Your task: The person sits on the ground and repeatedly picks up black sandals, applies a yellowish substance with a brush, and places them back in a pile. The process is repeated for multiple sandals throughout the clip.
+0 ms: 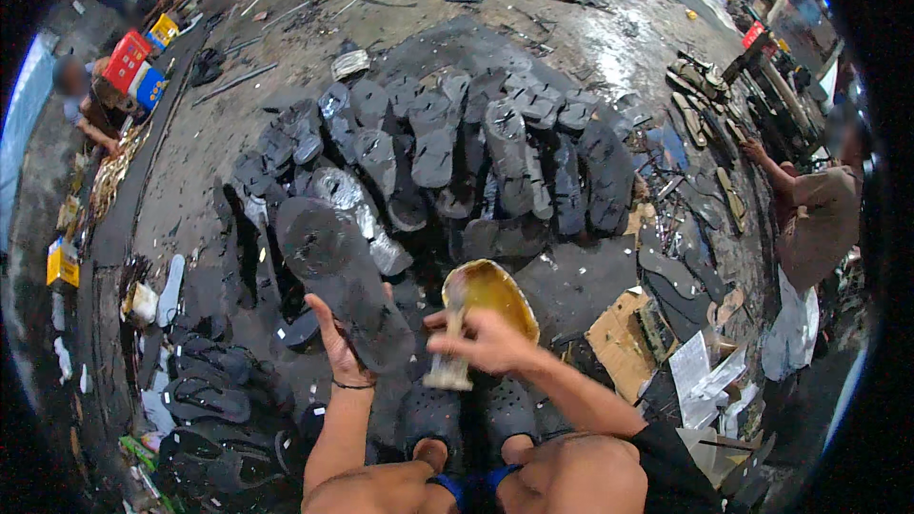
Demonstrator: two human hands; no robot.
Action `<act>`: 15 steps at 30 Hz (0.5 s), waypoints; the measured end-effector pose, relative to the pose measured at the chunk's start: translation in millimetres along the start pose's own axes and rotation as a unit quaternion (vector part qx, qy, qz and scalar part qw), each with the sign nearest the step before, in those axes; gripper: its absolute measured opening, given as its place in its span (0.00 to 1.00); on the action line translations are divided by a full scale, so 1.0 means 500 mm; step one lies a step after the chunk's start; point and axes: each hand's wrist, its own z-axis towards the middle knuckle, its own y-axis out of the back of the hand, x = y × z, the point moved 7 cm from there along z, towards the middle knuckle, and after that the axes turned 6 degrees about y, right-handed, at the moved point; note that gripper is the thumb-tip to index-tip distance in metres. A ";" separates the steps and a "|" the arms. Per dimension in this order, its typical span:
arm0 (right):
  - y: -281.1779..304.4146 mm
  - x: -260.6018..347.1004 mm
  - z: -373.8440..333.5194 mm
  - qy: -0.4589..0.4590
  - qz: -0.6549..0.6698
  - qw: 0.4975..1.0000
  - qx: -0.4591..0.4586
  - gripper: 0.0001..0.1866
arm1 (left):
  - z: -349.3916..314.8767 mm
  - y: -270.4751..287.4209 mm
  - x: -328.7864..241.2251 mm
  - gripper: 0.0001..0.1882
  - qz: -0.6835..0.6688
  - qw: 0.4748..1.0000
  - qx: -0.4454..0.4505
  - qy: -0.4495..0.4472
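Note:
My left hand (pixel 341 343) is closed round the heel half of a large dark shoe sole (pixel 333 262), which it holds up and tilted, broad end away from me. In my right hand (pixel 490 341) is a brush (pixel 449 373), gripped by its pale handle, with the wide, light end pointing down toward me. Just beyond that hand stands an open container (pixel 519 303) of yellowish, glue-like stuff, partly hidden by the hand and brush. The brush and the sole are apart. Several dark soles and sandals (pixel 433 133) lie crowded on the ground ahead, some with a wet shine.
More black sandals (pixel 205 390) lie at the lower left. Cardboard (pixel 621 343) and crumpled paper (pixel 705 371) are on the right. One person (pixel 824 219) sits at the far right beside pale sandals (pixel 690 119); another (pixel 81 105) works at the far left near coloured crates (pixel 129 59).

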 end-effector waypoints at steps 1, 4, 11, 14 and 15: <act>-0.023 -0.041 -0.016 -0.027 -0.019 0.999 0.024 0.16 | 0.013 0.002 0.021 0.38 0.058 0.998 -0.013 0.006; 0.092 -0.048 -0.032 -0.041 0.071 0.979 -0.186 0.11 | -0.012 0.007 0.037 0.38 0.288 0.953 -0.086 0.037; 0.578 -0.168 -0.025 0.025 0.047 0.892 -0.448 0.26 | -0.372 0.320 -0.113 0.54 0.928 0.173 -0.319 0.079; 0.575 -0.164 -0.016 -0.049 -0.123 0.895 -0.426 0.29 | -0.421 0.380 -0.140 0.52 0.911 0.173 -0.332 0.170; 0.552 -0.131 -0.041 -0.066 -0.196 0.864 -0.459 0.27 | -0.426 0.383 -0.151 0.50 0.912 0.163 -0.335 0.171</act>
